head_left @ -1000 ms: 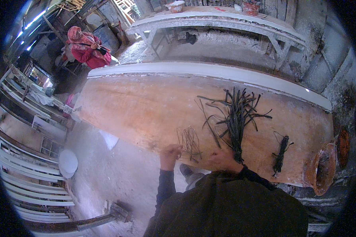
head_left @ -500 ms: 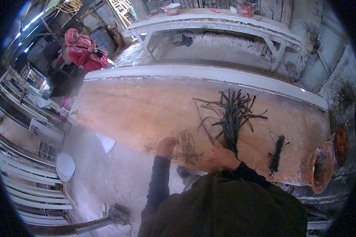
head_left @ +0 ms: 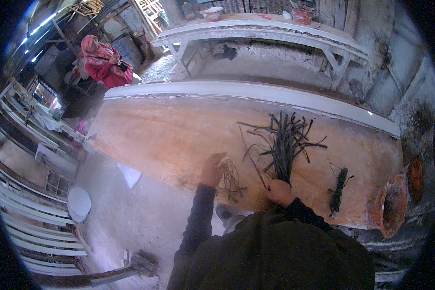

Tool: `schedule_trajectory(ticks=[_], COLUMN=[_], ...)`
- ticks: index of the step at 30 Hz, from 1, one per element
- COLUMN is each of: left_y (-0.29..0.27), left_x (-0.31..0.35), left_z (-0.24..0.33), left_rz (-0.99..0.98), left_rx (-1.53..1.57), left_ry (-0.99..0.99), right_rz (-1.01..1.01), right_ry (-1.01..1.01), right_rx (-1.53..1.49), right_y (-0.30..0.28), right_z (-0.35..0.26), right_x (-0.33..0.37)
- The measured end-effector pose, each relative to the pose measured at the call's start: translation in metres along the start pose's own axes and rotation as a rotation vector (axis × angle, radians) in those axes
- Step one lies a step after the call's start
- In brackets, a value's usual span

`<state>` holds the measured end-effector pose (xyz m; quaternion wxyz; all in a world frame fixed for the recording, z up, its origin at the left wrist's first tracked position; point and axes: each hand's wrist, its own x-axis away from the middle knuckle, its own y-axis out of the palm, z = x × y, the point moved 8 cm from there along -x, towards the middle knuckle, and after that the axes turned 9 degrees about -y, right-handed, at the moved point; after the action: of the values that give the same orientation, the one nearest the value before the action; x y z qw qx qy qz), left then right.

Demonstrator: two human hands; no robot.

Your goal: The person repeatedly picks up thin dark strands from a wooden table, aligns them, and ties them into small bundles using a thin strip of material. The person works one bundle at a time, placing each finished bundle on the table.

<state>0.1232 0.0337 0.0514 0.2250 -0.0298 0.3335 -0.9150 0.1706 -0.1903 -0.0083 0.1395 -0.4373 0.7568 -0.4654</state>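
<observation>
A fan of long dark plant-like strips (head_left: 284,150) lies on the wooden tabletop (head_left: 169,125), its gathered end toward me. My right hand (head_left: 280,193) is closed at that near end, and a single thin dark strip runs up and left from its fingertips. To the left, my left hand (head_left: 211,170) is over the table edge, fingers stretched out, with nothing seen in it. Right beside it lies a loose tangle of thin strings (head_left: 233,181). A small tied dark bundle (head_left: 340,191) lies farther right.
An orange, dust-coated pot (head_left: 387,205) tips at the table's right end. A white ledge (head_left: 237,89) borders the far side. Beyond stands a white bench (head_left: 256,31) with tubs. A person in red (head_left: 104,63) stands far left; a white bucket (head_left: 79,204) is lower left.
My left hand has moved up and slightly right, and its fingers have stretched out. My right hand has shifted a little right and is now clearer.
</observation>
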Motion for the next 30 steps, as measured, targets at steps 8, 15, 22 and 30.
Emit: schedule_trajectory(ticks=[8, 15, 22, 30], left_y=[0.028, -0.043, -0.089, -0.056], left_x=[0.043, 0.037, 0.046, 0.058], left_z=[0.082, 0.065, 0.087, 0.035], left_rz=[0.112, -0.04, -0.003, -0.049], left_rx=[-0.279, 0.065, 0.01, 0.364], left_ry=[0.349, 0.157, 0.174, 0.005], right_rz=[0.071, 0.013, -0.119, 0.319], right_ry=[-0.26, -0.341, -0.289, -0.521], right_rx=[-0.677, -0.593, -1.025, -2.183], right_y=[-0.058, -0.103, -0.119, -0.139], right_z=[-0.062, -0.068, -0.022, 0.019], right_x=[0.017, 0.043, 0.065, 0.069])
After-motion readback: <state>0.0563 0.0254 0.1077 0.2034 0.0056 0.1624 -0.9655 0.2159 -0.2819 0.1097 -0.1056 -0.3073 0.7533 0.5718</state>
